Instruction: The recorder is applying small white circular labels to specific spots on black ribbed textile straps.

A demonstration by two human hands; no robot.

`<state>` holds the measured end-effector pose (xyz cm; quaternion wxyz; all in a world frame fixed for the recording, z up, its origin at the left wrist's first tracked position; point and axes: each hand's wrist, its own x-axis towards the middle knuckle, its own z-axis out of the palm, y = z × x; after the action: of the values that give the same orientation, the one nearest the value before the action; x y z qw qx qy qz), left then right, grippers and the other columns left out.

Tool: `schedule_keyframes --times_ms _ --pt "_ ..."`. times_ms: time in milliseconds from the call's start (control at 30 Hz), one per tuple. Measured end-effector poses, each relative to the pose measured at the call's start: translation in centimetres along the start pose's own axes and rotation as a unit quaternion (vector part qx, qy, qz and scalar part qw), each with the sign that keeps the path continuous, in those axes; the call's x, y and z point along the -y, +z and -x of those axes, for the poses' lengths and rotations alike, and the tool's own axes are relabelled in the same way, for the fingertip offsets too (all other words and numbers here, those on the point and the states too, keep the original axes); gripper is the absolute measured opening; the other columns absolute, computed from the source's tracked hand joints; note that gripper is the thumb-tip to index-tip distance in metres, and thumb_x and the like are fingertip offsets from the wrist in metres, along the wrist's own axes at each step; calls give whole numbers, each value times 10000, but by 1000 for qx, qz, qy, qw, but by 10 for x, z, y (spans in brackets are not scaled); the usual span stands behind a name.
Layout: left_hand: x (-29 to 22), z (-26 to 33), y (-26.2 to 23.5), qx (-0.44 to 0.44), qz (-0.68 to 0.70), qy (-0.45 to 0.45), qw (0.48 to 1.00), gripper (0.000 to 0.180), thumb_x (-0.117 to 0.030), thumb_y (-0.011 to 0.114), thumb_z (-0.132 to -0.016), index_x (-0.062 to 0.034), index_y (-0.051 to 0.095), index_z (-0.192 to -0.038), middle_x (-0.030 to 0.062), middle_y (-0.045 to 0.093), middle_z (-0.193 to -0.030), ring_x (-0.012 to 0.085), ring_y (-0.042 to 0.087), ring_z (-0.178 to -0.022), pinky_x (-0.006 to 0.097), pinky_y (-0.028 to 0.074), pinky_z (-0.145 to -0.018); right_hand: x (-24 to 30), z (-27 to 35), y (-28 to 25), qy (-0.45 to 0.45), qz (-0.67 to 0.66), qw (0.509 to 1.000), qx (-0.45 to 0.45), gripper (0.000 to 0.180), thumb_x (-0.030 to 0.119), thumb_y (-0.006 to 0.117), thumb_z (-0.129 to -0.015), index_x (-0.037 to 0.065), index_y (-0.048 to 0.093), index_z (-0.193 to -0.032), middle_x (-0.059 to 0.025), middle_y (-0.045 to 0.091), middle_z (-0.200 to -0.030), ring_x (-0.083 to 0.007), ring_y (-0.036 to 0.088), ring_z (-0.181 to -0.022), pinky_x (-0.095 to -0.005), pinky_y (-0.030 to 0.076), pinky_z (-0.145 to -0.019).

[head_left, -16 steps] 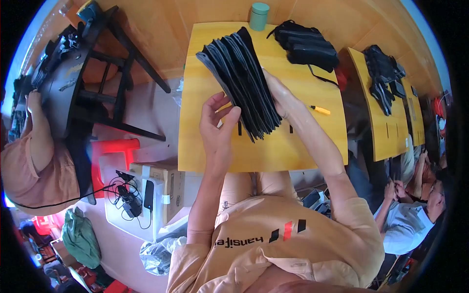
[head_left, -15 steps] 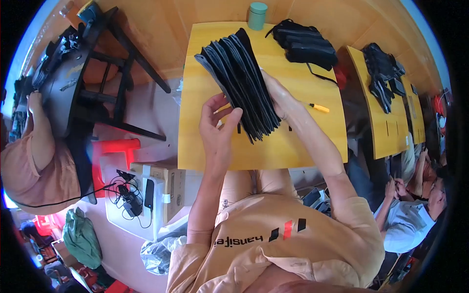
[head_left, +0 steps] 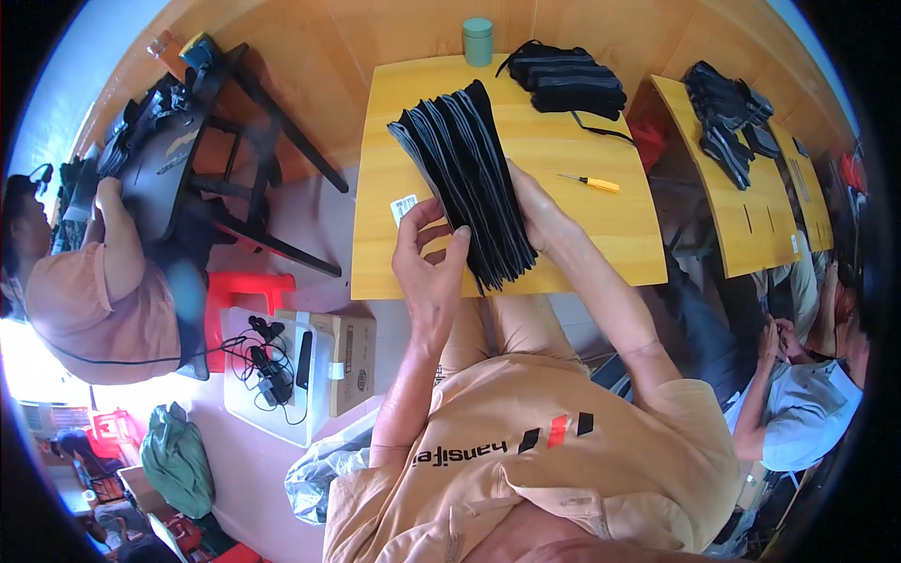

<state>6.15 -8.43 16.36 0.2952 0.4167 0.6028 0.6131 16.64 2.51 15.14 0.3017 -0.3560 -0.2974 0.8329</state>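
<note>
Near the bench's (head_left: 378,253) front edge, the right grip (head_left: 534,205) is clasping a stack (head_left: 469,183); the half-open left grip (head_left: 432,258) is touching its left.

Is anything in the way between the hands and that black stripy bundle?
Nothing visible: the left hand meets the black bundle at its left edge, the right hand at its right edge, fingers hidden.

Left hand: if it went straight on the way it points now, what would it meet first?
Most likely the black stack: the left hand points up and slightly right, its fingertips at the stack's left edge. Whether they already touch is hard to tell.
</note>
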Motion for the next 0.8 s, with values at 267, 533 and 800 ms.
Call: schedule_keyframes --times_ms 267,533,800 --pt "-11 14 4 15 1 14 1000 336 -61 568 -757 12 528 -1082 82 567 -983 149 521 -862 278 426 -776 0 23 -2 -32 15 999 5 540 461 305 -934 39 484 -1219 -102 590 -1108 -169 595 -961 -301 490 -837" --pt "-1 20 0 16 -15 38 999 367 -10 486 -791 6 479 -1158 116 574 -1019 163 558 -914 251 460 -685 -3 31 -4 -53 17 998 3 542 463 316 -931 38 480 -1226 -102 590 -1107 -169 594 -969 -299 490 -839" --pt "-9 29 7 6 -68 90 994 509 -53 508 -825 -84 314 -1295 146 559 -1034 171 568 -888 259 468 -662 -5 39 1 -74 -5 997 39 544 445 277 -943 19 482 -1211 -105 596 -1095 -163 599 -959 -280 481 -845"
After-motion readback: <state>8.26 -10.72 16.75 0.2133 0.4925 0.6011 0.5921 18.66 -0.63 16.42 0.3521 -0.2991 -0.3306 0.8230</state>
